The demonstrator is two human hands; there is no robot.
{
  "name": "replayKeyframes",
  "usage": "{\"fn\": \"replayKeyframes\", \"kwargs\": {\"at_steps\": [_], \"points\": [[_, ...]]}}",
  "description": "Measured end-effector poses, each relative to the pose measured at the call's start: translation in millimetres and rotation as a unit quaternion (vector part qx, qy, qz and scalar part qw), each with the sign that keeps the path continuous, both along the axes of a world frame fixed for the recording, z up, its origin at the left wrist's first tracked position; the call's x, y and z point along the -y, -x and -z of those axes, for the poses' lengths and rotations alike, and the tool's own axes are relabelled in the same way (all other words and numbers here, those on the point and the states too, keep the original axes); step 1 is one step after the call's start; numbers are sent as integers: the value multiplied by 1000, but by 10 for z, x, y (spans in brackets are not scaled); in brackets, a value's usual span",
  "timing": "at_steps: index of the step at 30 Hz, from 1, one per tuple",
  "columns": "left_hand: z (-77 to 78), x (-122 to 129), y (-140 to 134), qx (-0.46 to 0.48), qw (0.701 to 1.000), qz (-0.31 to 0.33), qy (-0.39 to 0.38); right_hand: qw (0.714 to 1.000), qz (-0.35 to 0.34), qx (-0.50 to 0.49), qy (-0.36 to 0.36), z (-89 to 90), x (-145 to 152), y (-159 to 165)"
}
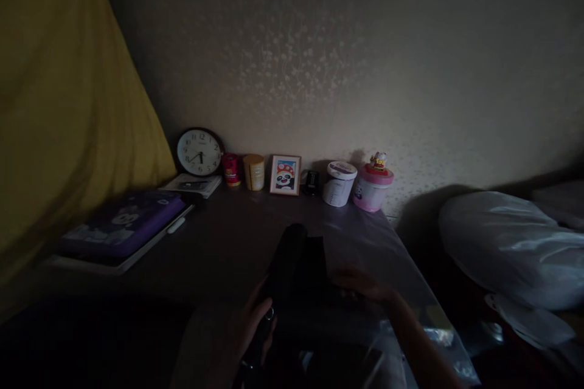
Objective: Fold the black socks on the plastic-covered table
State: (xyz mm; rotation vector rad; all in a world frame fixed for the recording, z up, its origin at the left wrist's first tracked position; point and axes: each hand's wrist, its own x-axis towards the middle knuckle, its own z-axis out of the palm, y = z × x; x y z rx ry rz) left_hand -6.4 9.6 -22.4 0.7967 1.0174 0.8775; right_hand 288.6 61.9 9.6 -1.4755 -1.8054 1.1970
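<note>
My left hand is wrapped round the lower part of a long black roll that looks like a folded umbrella. A small metal ring shows by my thumb. The roll points away from me over the table. To its right a black flap spreads out from it. My right hand reaches in from the right, its fingers closed at the flap's right edge. Dim light hides the fingertips. Close to me, below the hands, lies something dark and shiny that I cannot make out.
Along the wall stand a clock, a red can, a yellow cup, a framed panda picture and two tubs. A purple case lies left, near a yellow curtain. White plastic bags sit beyond the table's right edge.
</note>
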Motion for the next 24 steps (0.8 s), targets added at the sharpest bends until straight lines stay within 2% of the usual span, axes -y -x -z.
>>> {"fn": "replayKeyframes", "kwargs": {"at_steps": [2,3,6,9,14,19,24], "points": [[9,16,-28,-9,1000,-13,-25,999,-11,1,40,5,24,-139],[13,26,-39,-17,999,-21,-35,1000,5,13,26,14,32,-191],[14,51,-53,-52,997,-27,-40,991,73,84,-69,31,65,-203],[3,61,-49,-93,994,-22,-49,973,142,114,-139,17,137,37],[-10,85,-43,-136,987,-23,-78,971,190,39,-144,65,226,547],[-7,94,-41,-168,982,-10,-87,959,233,1,-164,147,105,713],[-147,71,0,-297,928,-50,-220,964,214,-74,-140,11,-55,954]]}}
